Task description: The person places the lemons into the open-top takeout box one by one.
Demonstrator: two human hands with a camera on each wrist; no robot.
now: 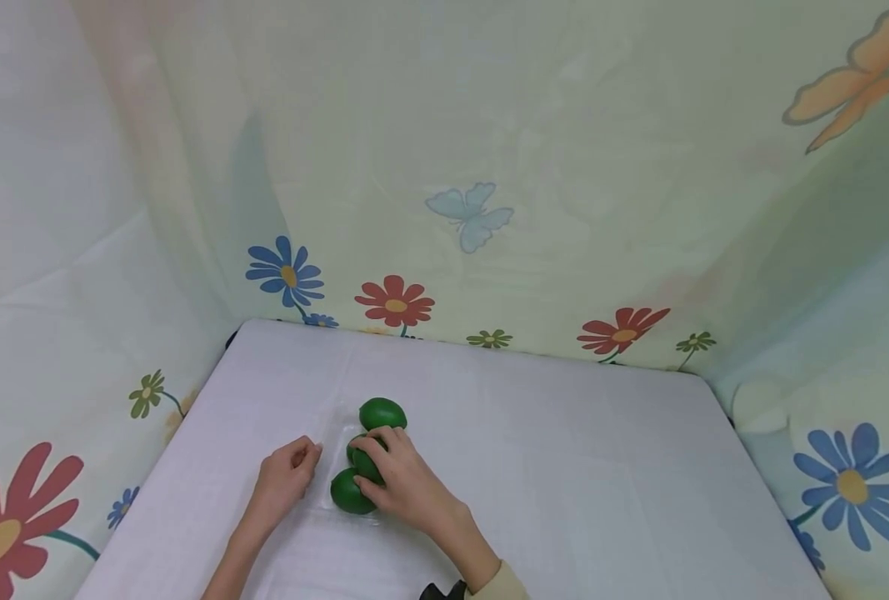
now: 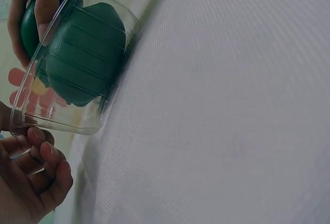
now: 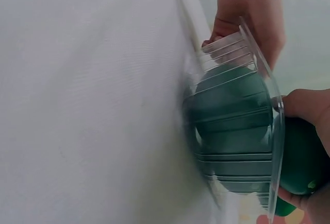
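Observation:
A clear plastic container [image 2: 62,125] stands on the white table with green limes in it. My left hand [image 1: 287,475] pinches its near left rim between thumb and fingers, as the left wrist view shows. My right hand [image 1: 408,483] reaches over the container from the right and grips one lime [image 1: 369,463] from above. Under and around that one lie a partly covered lime [image 1: 354,450], another lime [image 1: 348,492] by my right thumb, and a lime [image 1: 382,413] at the far end. Whether the far lime sits inside the container I cannot tell.
The white tabletop [image 1: 579,475] extends to the right of the container. A curtain [image 1: 549,150] printed with flowers and butterflies hangs behind the table and along its sides. A small black object [image 1: 442,592] shows at the right wrist.

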